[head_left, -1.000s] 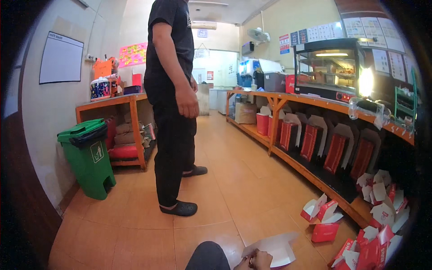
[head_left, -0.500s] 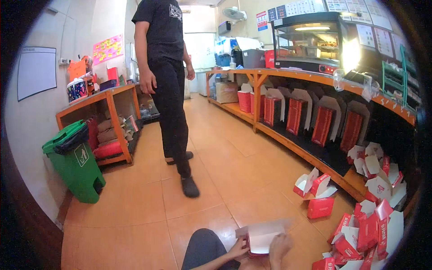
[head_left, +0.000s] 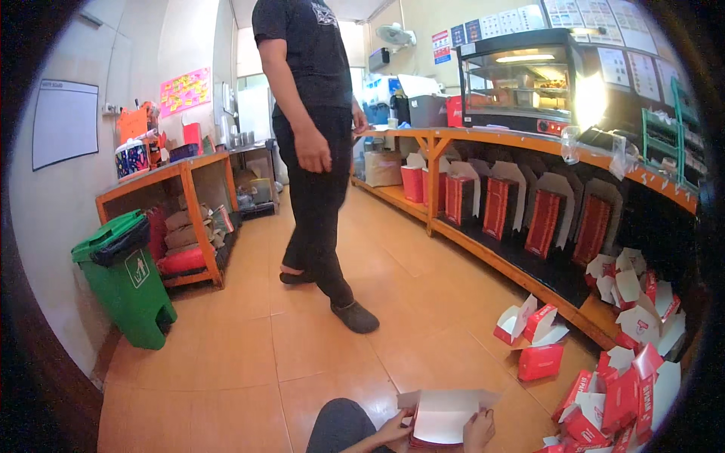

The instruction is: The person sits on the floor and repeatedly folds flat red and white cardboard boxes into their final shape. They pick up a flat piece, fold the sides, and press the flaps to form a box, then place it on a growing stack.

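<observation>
Between the left hand (head_left: 396,429) and the right hand (head_left: 479,429), the open carton (head_left: 441,426) fills the gap; direct crossing at that level is obstructed. Immediately left of the left hand, a raised knee (head_left: 340,424) limits low lateral travel. Right of the right hand, a strip of bare floor (head_left: 517,414) permits passage up to the carton pile (head_left: 621,396). Ahead-right, loose cartons (head_left: 539,362) obstruct. Straight ahead of both hands, floor access is free; ahead-left, a standing person's shoe (head_left: 355,318) bounds it.
</observation>
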Demonstrator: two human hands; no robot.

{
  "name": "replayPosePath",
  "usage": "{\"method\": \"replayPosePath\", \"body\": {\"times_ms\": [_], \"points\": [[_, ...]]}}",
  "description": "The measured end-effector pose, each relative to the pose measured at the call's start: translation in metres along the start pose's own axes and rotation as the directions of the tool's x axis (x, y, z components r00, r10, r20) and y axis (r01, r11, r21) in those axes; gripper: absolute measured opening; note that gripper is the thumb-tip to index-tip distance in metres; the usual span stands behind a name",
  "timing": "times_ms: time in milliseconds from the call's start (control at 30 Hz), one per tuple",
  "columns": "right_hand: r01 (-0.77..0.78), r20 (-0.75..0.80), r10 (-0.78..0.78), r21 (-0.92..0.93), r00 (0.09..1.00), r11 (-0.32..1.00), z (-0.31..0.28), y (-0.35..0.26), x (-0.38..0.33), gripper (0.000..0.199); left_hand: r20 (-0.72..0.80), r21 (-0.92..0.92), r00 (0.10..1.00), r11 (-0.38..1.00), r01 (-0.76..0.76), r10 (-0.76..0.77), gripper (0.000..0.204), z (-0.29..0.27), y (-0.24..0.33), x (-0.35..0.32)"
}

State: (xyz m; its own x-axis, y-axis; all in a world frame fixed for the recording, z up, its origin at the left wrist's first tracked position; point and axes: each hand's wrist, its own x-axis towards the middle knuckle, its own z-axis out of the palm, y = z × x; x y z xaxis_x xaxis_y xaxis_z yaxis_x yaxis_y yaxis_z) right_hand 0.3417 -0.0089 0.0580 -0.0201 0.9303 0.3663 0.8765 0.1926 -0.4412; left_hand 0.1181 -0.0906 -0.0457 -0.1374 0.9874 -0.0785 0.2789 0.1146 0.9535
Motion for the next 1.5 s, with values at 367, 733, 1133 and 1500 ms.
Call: {"method": "replayPosePath", "body": {"times_ms": [367,733,1133,1500], "points": [[-0.081,0.088,0.075,0.059,0.993,0.995,-0.013,0.009,0.014,0.020,0.069,-0.047,0.985,0.987,-0.154,0.157,0.062,0.004,0.017,-0.014],[-0.029,0.057,0.024,0.084,0.998,0.996,-0.022,0.012,0.012,0.017,0.107,-0.105,0.956,0.959,-0.264,0.275,0.063,0.007,0.003,-0.007],[0.039,-0.007,-0.039,0.359,0.999,0.932,-0.012,0.048,-0.003,0.019,0.018,0.156,0.956,0.944,-0.291,0.292,0.065,0.008,0.010,-0.015],[-0.059,0.121,-0.031,0.674,0.992,0.736,0.004,0.082,-0.007,0.024,0.032,0.229,0.944,0.917,-0.328,0.329,0.072,0.010,0.010,-0.018]]}}
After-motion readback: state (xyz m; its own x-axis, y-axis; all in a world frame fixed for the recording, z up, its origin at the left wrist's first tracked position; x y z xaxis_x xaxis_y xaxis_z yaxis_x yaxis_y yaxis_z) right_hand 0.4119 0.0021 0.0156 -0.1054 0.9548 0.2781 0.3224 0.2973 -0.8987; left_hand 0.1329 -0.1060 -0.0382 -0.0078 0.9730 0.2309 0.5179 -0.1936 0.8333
